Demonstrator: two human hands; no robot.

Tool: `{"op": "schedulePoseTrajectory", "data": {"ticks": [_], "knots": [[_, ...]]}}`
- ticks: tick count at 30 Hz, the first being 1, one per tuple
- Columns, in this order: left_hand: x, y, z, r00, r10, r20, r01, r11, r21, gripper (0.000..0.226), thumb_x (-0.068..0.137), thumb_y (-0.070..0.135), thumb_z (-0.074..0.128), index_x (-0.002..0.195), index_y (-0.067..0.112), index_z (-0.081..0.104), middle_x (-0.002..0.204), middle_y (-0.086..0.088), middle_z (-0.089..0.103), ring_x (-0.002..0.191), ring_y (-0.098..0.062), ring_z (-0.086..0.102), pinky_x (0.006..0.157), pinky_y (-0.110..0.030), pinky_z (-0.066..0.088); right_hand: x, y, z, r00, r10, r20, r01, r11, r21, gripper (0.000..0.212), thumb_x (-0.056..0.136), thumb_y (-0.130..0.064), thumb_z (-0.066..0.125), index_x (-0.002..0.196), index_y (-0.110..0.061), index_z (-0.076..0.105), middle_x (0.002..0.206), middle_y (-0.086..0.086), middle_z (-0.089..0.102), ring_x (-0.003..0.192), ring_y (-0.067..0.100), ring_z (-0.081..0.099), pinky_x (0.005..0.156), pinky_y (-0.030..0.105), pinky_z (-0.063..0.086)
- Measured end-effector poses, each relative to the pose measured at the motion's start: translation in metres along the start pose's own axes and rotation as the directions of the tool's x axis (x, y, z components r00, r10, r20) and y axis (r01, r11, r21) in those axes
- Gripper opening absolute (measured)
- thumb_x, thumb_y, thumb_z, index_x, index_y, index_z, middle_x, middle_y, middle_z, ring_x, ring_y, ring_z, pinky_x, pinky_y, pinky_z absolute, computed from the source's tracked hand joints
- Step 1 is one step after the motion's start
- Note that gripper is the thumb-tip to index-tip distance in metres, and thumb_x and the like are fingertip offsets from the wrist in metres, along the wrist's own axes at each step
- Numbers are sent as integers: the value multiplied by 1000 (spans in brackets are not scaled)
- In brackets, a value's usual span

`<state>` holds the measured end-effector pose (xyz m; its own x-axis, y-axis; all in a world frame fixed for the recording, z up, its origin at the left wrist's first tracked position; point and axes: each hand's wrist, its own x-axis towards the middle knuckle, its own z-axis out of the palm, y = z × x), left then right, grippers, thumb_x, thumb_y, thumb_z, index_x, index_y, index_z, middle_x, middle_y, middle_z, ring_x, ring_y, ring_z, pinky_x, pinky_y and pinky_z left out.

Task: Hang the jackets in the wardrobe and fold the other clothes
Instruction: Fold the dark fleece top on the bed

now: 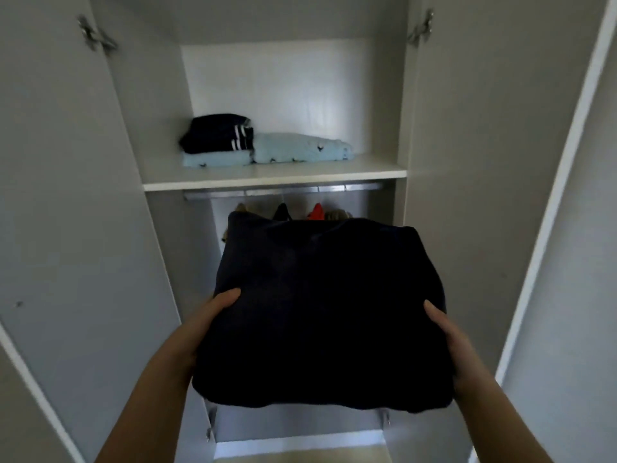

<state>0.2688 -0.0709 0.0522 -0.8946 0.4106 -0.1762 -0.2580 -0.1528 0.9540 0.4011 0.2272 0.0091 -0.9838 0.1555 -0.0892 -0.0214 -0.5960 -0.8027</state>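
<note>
An open grey wardrobe [450, 162] fills the view. At six o'clock a folded dark garment [324, 312] is held below the shelf [273, 180]. On that shelf at eleven o'clock, light blue clothes [300, 147] and a striped navy piece [217, 133] lie folded. The left hand [207, 322] and right hand [450, 339] grip the garment's sides, thumbs on top. Behind it hang jackets [315, 212].

Dark folded garment [320, 305], flat, before open wardrobe [273, 78] — navy and pale-blue folded clothes [287, 149] on shelf [273, 179].
</note>
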Motion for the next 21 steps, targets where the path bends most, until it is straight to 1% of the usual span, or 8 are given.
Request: {"op": "schedulePoseTrajectory", "data": {"ticks": [2,5,7,9,13,15,18,21], "knots": [[20,19,2,999,45,-11,-45,999,-12,58,69,38,68,120,11,60,106,-12,71,100,-33,66,88,-44,48,39,-24,6,999,-29,31,31,997,-65,102,28,-43,96,120,-11,66,109,17,69,95,33,68,69,41,59],[51,52,8,990,134,-30,-135,991,-22,70,57,43,79,117,12,62,105,-12,72,93,-29,69,84,-42,49,92,-60,22,992,-94,81,101,991,-90,98,28,-45,96,116,-14,67,108,13,70,95,30,69,71,38,60],[70,77,14,982,178,-56,-181,983,-41,61,59,40,76,112,12,63,98,-8,74,83,-23,72,77,-37,48,124,-84,35,985,-133,105,143,986,-88,83,53,-41,88,126,-14,59,109,10,71,96,27,69,71,35,60],[94,105,20,972,222,-75,-227,971,-71,41,70,35,66,104,12,65,90,-7,75,75,-19,72,73,-34,47,158,-107,46,982,-163,97,169,984,-52,58,76,-36,67,129,-15,57,108,9,71,93,24,70,66,31,59],[152,168,24,942,332,-41,-334,940,-64,28,85,31,56,104,13,66,92,-5,75,77,-17,72,71,-30,50,222,-156,70,976,-177,129,189,978,-92,44,82,-41,59,119,-18,63,111,9,70,96,27,69,73,35,57],[187,195,24,928,372,-33,-373,927,-46,26,89,31,54,103,12,65,89,-5,75,75,-16,72,71,-30,49,253,-181,82,974,-173,147,195,968,-157,44,82,-43,58,116,-17,65,111,10,70,96,28,69,80,38,51],[253,233,20,901,432,-24,-433,902,-2,32,90,28,54,114,10,62,94,-7,73,84,-20,69,74,-31,49,309,-216,99,959,-238,151,269,935,-231,44,80,-40,57,115,-16,65,108,9,71,89,23,71,78,38,48],[329,271,15,891,453,-9,-453,891,14,37,88,27,56,118,7,61,97,-11,72,91,-24,66,76,-32,50,377,-250,111,937,-317,148,346,900,-263,42,84,-39,55,119,-17,63,110,7,71,92,21,71,80,35,49]]}}
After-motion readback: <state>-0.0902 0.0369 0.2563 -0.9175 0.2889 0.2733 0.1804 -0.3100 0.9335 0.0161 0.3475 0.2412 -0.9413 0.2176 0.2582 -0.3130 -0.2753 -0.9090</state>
